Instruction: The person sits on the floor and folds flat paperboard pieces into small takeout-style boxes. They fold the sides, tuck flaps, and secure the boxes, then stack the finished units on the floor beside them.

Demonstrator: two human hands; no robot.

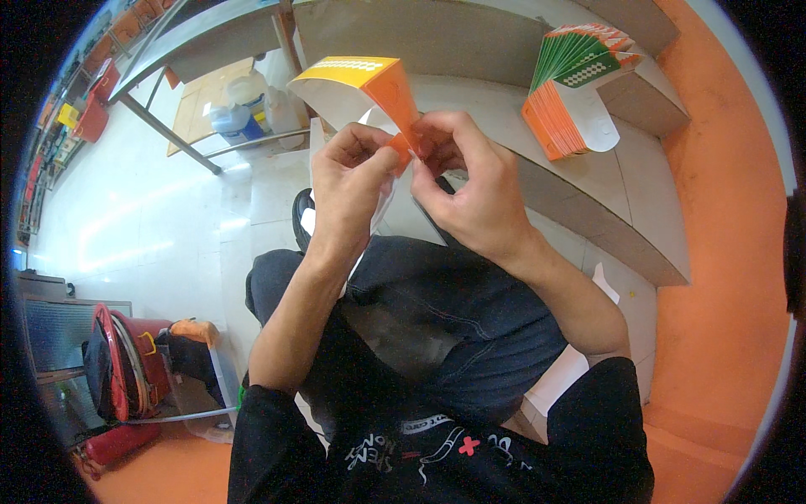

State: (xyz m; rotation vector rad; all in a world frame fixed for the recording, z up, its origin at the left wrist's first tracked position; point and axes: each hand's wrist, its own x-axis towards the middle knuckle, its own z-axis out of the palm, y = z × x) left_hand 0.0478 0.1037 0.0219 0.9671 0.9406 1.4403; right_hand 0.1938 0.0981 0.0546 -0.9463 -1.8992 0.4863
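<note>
Between my hands is a partly folded cardboard food carton (390, 97), orange and yellow outside with a pale inside. My left hand (357, 172) is closed, pinching a small orange flap at the carton's lower edge between thumb and fingers. My right hand (474, 185) pinches the same edge from the other side, its fingertips close to the left ones. Exactly where the flaps meet is partly hidden by the fingers. A nested stack of cartons (558, 126), orange with green and white parts, rests on the step to the upper right.
Tiled steps (646, 197) rise ahead and to the right, beside an orange wall (722, 252). A metal table (197, 38) stands at upper left, with plastic jugs (238, 122) below it. Red reels or bags and a clear bin (201, 374) sit at lower left.
</note>
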